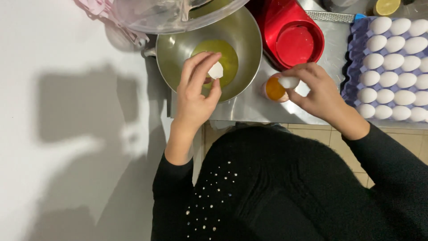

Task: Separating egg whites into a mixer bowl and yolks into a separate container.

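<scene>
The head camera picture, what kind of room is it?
Most likely a kitchen: a round shiny steel mixing bowl with egg white in it, a purple tray full of white eggs, and a steel worktop.

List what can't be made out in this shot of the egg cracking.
Head view only:
- Egg tray: cut off by the right edge, so its full count is unknown.
- Steel bowl: far rim hidden under a clear plastic cover.
- Left hand: its eggshell half faces away, inside unseen.
- Right hand: fingers hide most of the shell above the yolk.
</scene>
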